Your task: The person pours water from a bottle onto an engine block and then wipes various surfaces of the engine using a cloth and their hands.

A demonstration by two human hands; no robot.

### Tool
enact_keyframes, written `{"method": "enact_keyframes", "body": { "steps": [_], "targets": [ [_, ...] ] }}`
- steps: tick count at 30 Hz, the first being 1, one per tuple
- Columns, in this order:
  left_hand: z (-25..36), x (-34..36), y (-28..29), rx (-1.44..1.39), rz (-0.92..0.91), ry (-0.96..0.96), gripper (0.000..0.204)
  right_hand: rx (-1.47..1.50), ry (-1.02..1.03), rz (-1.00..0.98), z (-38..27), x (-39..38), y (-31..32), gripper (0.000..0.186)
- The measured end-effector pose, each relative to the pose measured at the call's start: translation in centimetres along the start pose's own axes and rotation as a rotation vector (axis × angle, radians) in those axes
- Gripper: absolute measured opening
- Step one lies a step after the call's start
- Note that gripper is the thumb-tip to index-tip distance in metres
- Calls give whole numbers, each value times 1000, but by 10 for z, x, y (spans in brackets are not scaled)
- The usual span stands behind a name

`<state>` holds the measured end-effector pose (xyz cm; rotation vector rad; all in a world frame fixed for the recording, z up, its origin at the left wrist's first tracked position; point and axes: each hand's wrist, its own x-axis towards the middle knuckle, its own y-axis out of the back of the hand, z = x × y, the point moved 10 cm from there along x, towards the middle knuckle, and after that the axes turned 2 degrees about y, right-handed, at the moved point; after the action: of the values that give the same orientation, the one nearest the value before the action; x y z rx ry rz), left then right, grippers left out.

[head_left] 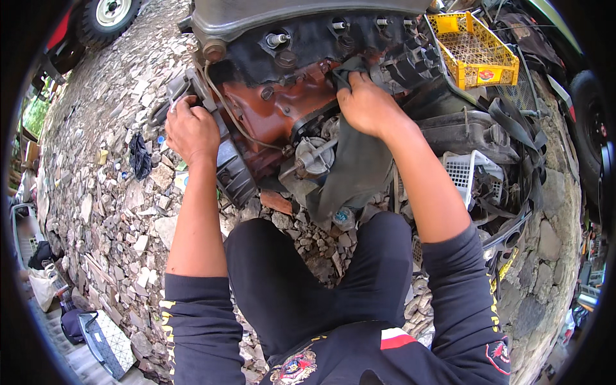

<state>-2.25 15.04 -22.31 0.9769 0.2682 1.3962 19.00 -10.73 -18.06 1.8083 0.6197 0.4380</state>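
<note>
A large engine [260, 115] with a red-brown block and a dark upper part lies in front of my knees. Spark plugs [278, 40] stick out along its upper side. My right hand [367, 106] is closed on a dark grey cloth [358, 167] and presses it against the block; the long end hangs down past a round metal part [314, 156]. At the engine's left end, my left hand [192, 131] grips the edge of a grey metal housing [228, 160], with its fingers bent over it. The fingertips of my right hand are partly hidden in the cloth.
Loose stones [115, 212] cover the ground. A yellow plastic crate [471, 77] stands at the far right, with a white basket [459, 173] and dark straps [523, 138] nearer. A black plastic bag [139, 157] lies at left. Vehicle wheels [110, 13] show at the edges.
</note>
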Motion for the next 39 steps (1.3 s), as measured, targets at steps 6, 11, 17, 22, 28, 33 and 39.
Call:
{"method": "enact_keyframes", "body": {
  "steps": [6, 11, 17, 22, 28, 33, 39],
  "targets": [
    [-2, 1, -2, 16, -13, 8, 29, 150, -250, -77, -4, 22, 4, 52],
    [0, -1, -1, 48, 2, -5, 30, 222, -214, 17, 0, 9, 7, 57],
    [2, -1, 3, 48, 28, -37, 30, 423, -202, 66, 0, 22, 2, 59],
    [3, -3, -4, 27, -29, -27, 30, 720, -188, 242, 9, 29, 3, 53],
    [-3, 3, 3, 43, -25, -1, 30, 1117, -31, 150, -9, 15, 9, 51],
    [2, -1, -3, 19, -42, -21, 31, 1157, -124, 277, 9, 25, -1, 56],
    [-6, 1, -4, 4, -51, -31, 30, 779, -227, 324, 6, 38, -3, 70]
  ]
}}
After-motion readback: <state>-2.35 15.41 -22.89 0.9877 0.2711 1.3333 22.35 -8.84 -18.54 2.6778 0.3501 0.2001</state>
